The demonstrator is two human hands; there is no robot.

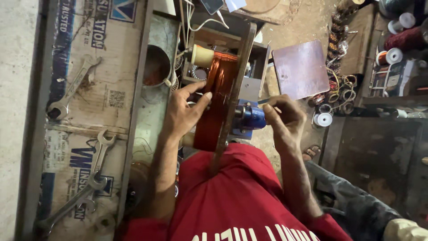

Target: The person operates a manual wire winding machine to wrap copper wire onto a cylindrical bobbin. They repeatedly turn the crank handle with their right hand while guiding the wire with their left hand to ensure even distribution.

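A cluttered workshop bench from the head camera: flattened cardboard (pixel 96 93) with spanners (pixel 71 87) lying on it to the left, wire spools (pixel 392 56) off to the right, and in the middle a copper wire coil (pixel 217 100) wound on a former, its long axis running up and down the frame against a wooden side plate (pixel 236 89). The left hand (pixel 185 111) is the nearer one, laid flat on the coil's left flank with fingers spread and thumb on the windings, not clenched. The right hand (pixel 283 118) sits across the plate, fingers pinched shut on the crank handle by the blue hub (pixel 250 117), with the coil to its left.
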